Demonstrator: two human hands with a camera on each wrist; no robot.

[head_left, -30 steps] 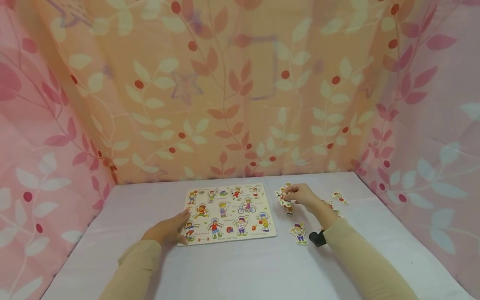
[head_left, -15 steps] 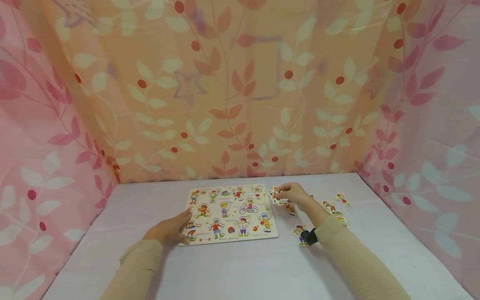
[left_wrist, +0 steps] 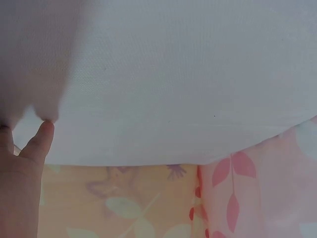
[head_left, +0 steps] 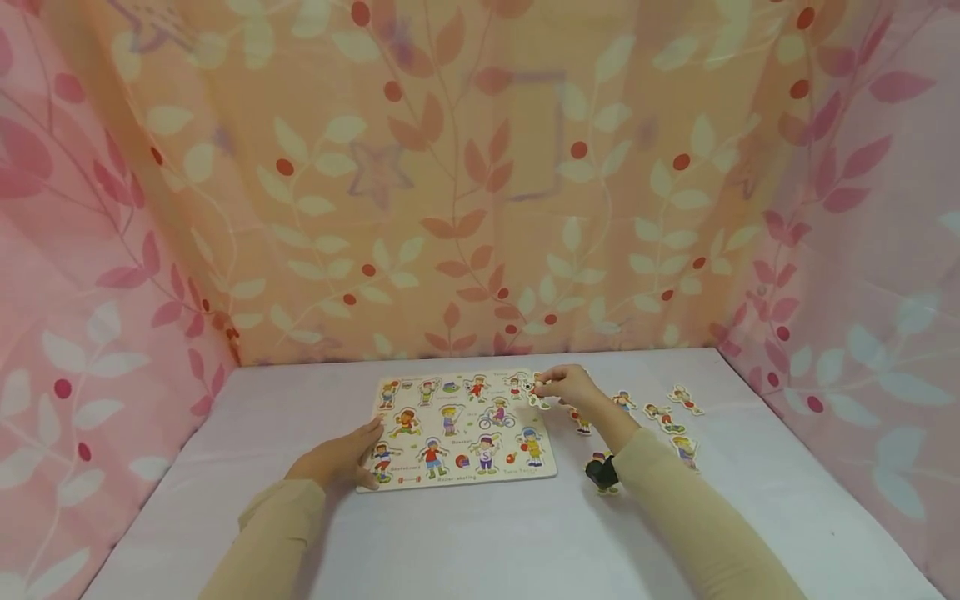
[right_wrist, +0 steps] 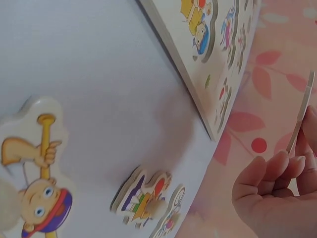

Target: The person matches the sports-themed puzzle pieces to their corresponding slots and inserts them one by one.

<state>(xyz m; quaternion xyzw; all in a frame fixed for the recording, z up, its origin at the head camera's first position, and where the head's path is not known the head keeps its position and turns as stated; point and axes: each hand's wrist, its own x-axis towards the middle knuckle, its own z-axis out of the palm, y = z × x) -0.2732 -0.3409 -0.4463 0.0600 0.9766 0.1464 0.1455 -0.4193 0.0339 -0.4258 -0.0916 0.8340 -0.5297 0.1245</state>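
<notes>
Piece (head_left: pixel 536 401) moved toward board (head_left: pixel 429 427), pinched by right hand (head_left: pixel 576 392); left hand (head_left: pixel 343 456) wide, touching board

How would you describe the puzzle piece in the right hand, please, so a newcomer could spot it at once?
On the white table, find the puzzle board of sports figures. Near its far right corner, the right hand pinches the piece, seemingly showing a black-and-white ball. It alone is held; the other loose pieces lie on the table.
</notes>
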